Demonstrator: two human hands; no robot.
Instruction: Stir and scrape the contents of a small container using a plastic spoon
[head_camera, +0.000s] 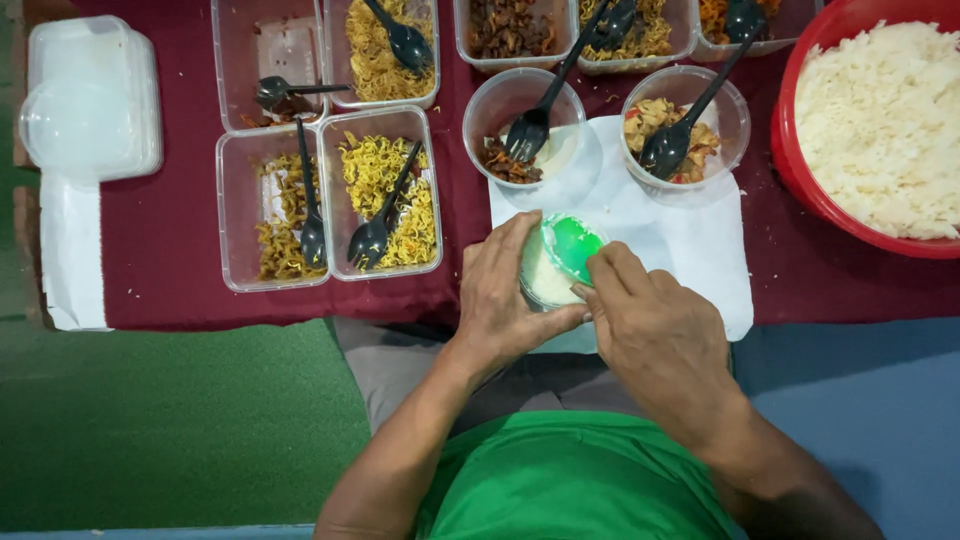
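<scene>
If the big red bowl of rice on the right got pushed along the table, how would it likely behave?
The red bowl looks heaped with white rice, so probably heavy and slow to slide. It sits on a maroon cloth, which may bunch under it. Its wide, low shape seems unlikely to tip.

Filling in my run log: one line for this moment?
left hand: holds round cup | right hand: green scoop in cup | rice in cup

Small round clear cup (553, 262) holding white rice, tilted, green-tinted inside.
</scene>
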